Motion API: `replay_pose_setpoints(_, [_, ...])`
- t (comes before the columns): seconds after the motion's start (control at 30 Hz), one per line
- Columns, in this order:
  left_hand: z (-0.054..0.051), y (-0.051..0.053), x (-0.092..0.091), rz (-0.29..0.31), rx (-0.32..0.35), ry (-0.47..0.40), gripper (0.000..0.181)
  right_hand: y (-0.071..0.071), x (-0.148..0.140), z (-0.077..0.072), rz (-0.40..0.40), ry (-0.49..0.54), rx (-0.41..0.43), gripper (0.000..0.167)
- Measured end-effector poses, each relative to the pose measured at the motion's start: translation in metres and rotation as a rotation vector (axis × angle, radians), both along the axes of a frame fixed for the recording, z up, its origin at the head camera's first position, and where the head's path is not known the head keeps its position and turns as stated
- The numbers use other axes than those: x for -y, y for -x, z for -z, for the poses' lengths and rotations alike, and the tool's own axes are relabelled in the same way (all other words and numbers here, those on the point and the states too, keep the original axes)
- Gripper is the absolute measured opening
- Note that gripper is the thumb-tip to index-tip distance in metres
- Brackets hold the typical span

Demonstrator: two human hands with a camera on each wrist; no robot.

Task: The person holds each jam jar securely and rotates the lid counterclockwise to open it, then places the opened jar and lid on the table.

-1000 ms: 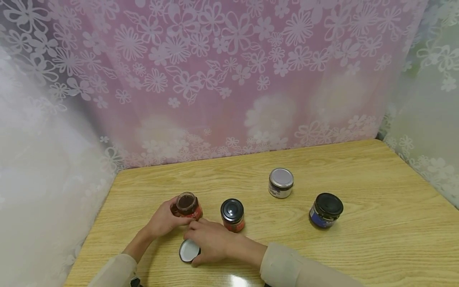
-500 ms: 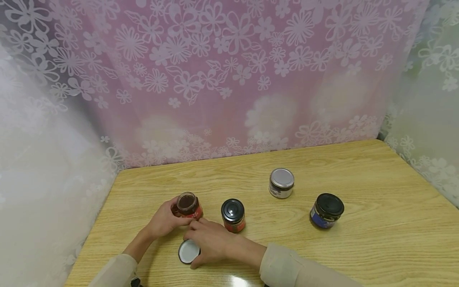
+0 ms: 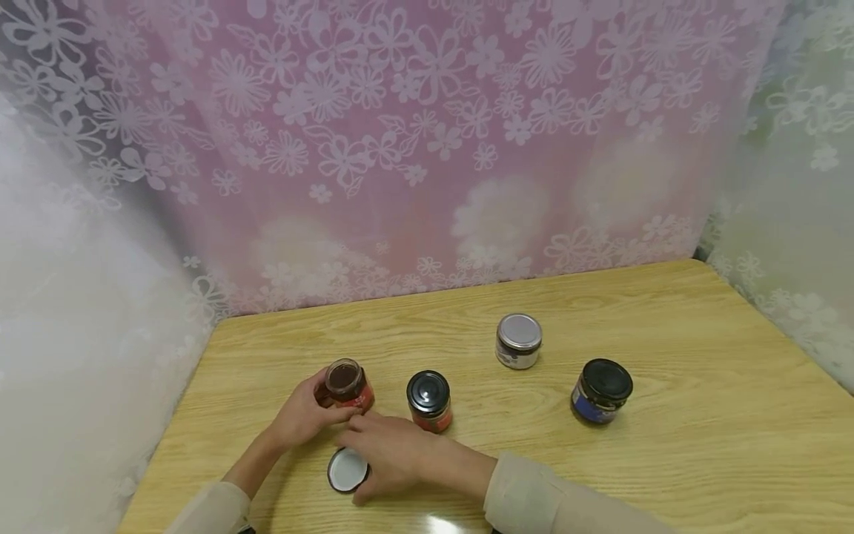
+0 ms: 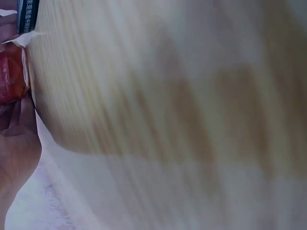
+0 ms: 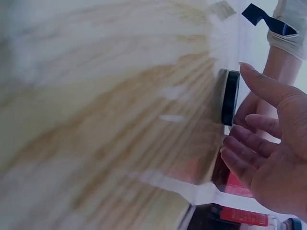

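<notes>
An uncapped glass jar with a red label and dark contents stands upright at the left of the table. My left hand grips its side, fingers behind and thumb in front. Nearer to me a black-rimmed lid lies on the table, its white inner side up. My right hand is beside the lid, fingers and thumb spread about its right edge. In the right wrist view the lid shows edge-on, with a gap between it and my thumb. The left wrist view shows only part of the gripped jar.
A black-lidded jar with a red label stands just beyond my right hand. Farther right are a silver-lidded jar and a black-lidded jar with a blue label. A floral curtain hangs along the table's back edge.
My right thumb has moved slightly away from the lid, and the lid has shifted a little toward me. My left hand keeps its grip on the uncapped jar. The head view has shifted slightly.
</notes>
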State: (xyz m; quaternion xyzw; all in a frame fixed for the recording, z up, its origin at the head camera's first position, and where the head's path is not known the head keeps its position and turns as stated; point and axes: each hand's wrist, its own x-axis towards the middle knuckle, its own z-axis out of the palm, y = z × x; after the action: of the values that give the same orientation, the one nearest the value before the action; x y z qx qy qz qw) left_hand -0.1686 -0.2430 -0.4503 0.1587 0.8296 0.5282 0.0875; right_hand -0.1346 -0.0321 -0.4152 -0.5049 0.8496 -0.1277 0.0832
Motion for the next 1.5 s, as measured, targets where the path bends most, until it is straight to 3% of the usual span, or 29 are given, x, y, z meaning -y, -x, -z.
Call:
replay_pose_setpoints(0.27, [-0.005, -0.006, -0.004, -0.010, -0.001, -0.053, 0.084, -0.008, -0.010, -0.025, -0.031, -0.015, -0.162, 0.057])
replay_pose_setpoints(0.43, [-0.007, -0.015, -0.008, -0.024, 0.013, -0.100, 0.083, -0.018, -0.020, -0.045, -0.057, 0.014, -0.219, 0.045])
replay_pose_setpoints(0.57, [-0.012, -0.022, -0.011, -0.053, 0.007, -0.060, 0.085, -0.022, -0.032, -0.058, -0.047, 0.059, -0.232, 0.043])
replay_pose_setpoints(0.7, [-0.016, -0.026, -0.010, -0.117, -0.046, 0.024, 0.090, -0.019, -0.048, -0.065, -0.020, 0.105, -0.284, 0.044])
replay_pose_setpoints(0.8, [-0.021, -0.029, -0.008, -0.148, -0.124, 0.103, 0.089, -0.015, -0.060, -0.067, 0.021, 0.095, -0.347, 0.048])
replay_pose_setpoints(0.9, [-0.026, -0.033, -0.008, -0.173, -0.229, 0.243, 0.087, -0.011, -0.073, -0.069, 0.073, 0.081, -0.363, 0.052])
replay_pose_setpoints(1.03, [-0.033, -0.038, -0.013, -0.185, -0.423, 0.425, 0.087, -0.007, -0.090, -0.069, 0.135, 0.096, -0.348, 0.058])
replay_pose_setpoints(1.17, [-0.037, -0.039, -0.019, -0.164, -0.645, 0.513, 0.084, -0.002, -0.104, -0.066, 0.182, 0.118, -0.341, 0.063])
replay_pose_setpoints(1.27, [-0.040, -0.040, -0.023, -0.159, -0.770, 0.550, 0.080, 0.000, -0.113, -0.063, 0.215, 0.117, -0.345, 0.068])
replay_pose_setpoints(1.5, [-0.046, -0.047, -0.035, -0.108, -0.901, 0.629, 0.077, 0.003, -0.132, -0.050, 0.280, 0.088, -0.371, 0.076])
